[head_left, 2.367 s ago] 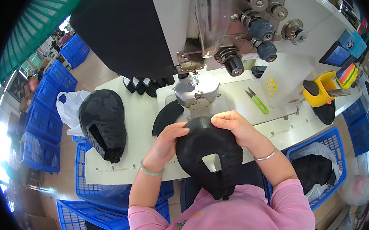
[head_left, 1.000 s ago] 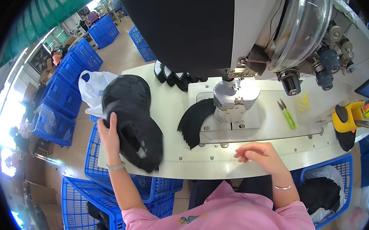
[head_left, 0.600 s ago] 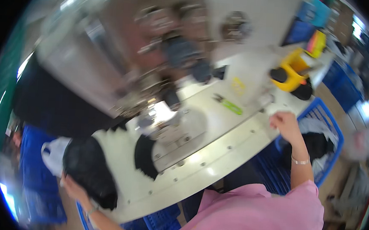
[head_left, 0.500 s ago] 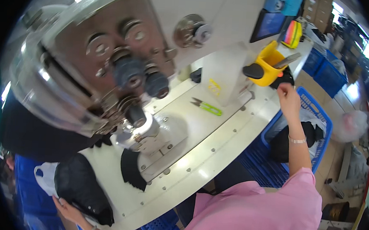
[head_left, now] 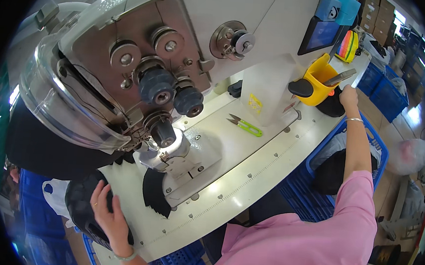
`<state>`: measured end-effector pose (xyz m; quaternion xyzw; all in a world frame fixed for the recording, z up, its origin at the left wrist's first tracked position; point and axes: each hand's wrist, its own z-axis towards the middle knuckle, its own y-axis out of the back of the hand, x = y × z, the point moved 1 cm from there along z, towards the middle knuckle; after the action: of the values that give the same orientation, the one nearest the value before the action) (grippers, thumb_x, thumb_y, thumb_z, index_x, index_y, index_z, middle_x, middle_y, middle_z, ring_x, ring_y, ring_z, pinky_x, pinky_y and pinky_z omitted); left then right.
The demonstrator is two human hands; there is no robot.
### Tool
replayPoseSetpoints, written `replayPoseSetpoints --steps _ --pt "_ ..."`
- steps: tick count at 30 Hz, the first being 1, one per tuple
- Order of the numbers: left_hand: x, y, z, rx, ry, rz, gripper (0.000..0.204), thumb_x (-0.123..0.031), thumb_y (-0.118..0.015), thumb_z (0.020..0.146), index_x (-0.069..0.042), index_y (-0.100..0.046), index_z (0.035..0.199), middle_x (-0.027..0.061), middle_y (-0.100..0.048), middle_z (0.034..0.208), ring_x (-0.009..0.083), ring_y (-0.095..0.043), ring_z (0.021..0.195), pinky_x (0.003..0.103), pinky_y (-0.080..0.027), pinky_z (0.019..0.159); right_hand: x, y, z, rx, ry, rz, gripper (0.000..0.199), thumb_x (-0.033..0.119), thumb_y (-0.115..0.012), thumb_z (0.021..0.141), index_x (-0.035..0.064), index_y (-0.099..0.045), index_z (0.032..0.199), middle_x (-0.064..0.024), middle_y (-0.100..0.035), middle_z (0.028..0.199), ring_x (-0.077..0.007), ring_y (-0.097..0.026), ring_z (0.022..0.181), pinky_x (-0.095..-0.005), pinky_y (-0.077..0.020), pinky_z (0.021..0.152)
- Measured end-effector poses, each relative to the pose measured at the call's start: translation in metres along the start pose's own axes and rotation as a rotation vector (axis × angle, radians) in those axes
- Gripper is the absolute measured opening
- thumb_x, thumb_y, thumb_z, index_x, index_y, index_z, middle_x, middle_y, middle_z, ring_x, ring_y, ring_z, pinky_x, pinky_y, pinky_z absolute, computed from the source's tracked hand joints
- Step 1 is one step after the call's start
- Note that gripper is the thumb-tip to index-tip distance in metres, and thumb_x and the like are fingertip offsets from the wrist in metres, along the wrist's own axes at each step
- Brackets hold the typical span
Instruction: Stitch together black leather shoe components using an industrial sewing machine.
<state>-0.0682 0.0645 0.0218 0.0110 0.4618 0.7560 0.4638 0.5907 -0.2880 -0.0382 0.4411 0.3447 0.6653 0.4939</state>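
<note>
My left hand (head_left: 110,219) is open, its fingers spread, over a rounded black fabric item (head_left: 77,199) at the table's left end. That hand hides part of the item. Beyond the yellow cup (head_left: 316,80), my right hand (head_left: 349,98) has its fingers curled at the edge of a flat black fabric piece (head_left: 331,106) and appears to grip it. The fingertips are partly hidden. A large sewing machine (head_left: 172,144) fills the left and middle. Beside its needle area lies a dark curved fabric piece (head_left: 155,190). Green thread snips (head_left: 248,127) rest on the machine bed.
A blue basket (head_left: 383,154) holding black and grey fabric stands below the table's right edge. A white plastic bag (head_left: 58,195) hangs at the left end. A small screen (head_left: 320,34) and a striped colourful pouch (head_left: 347,46) are at the back right.
My left hand has risen from the black item's near edge to above it, fingers spreading. My right hand has moved slightly rightward, to the flat black fabric piece's edge. The view has shifted slightly.
</note>
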Motion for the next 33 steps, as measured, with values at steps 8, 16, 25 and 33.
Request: replayPoseSetpoints --steps 8,16,25,33 --pt "-0.008 -0.086 0.010 0.272 -0.019 0.006 0.042 -0.013 -0.070 0.082 0.000 -0.058 0.120 0.0212 -0.055 0.125 0.0374 -0.051 0.118 0.042 -0.041 0.101 -0.090 0.038 -0.025 -0.396 0.073 0.553 0.033 0.025 -0.069 0.085 0.0042 -0.070 0.111 -0.0104 -0.072 0.096 -0.0184 -0.068 0.090 -0.0316 -0.0515 0.078" --pt "0.014 -0.155 -0.009 0.265 -0.030 0.018 0.052 -0.025 -0.060 0.089 -0.010 -0.045 0.137 0.0157 -0.044 0.141 0.0335 -0.037 0.134 0.057 -0.031 0.103 -0.092 0.059 -0.146 -0.326 -0.154 1.414 0.049 0.002 -0.046 0.084 -0.0042 -0.048 0.133 -0.0222 -0.056 0.124 -0.0345 -0.059 0.108 -0.0410 -0.0502 0.093" --pt "0.010 -0.152 -0.018 0.179 -0.029 0.045 0.054 -0.024 -0.061 0.090 -0.009 -0.045 0.138 0.0178 -0.043 0.142 0.0334 -0.038 0.134 0.051 -0.029 0.105 0.144 0.116 -0.284 0.226 1.481 0.741 0.026 -0.001 -0.058 0.070 0.0037 -0.064 0.095 -0.0145 -0.066 0.102 -0.0313 -0.064 0.095 -0.0375 -0.0508 0.084" --pt "0.007 -0.158 -0.017 0.168 -0.034 0.026 0.053 -0.027 -0.061 0.090 -0.011 -0.045 0.138 0.0175 -0.043 0.142 0.0359 -0.037 0.134 0.056 -0.028 0.106 0.220 0.101 -0.308 0.646 1.738 0.484 0.037 -0.006 -0.058 0.067 0.0075 -0.066 0.101 -0.0100 -0.067 0.106 -0.0273 -0.066 0.091 -0.0377 -0.0537 0.078"
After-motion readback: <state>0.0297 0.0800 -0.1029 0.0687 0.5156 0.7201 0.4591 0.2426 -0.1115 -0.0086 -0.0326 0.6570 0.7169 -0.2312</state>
